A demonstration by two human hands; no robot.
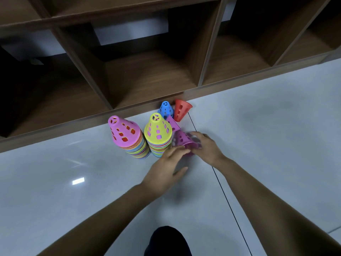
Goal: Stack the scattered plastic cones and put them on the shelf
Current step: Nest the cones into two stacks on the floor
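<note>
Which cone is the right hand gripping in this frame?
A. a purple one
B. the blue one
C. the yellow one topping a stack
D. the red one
A: the fingers of the right hand curl round the purple cone, while the blue cone and the red cone sit free near the shelf.

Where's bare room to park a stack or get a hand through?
Free: floor left of the pink-topped stack and right of the red cone; shelf cubby behind the stacks. Crowded: yellow-topped stack to red cone, with blue cone, lying purple cone, and left hand and right hand on the magenta cone.
</note>
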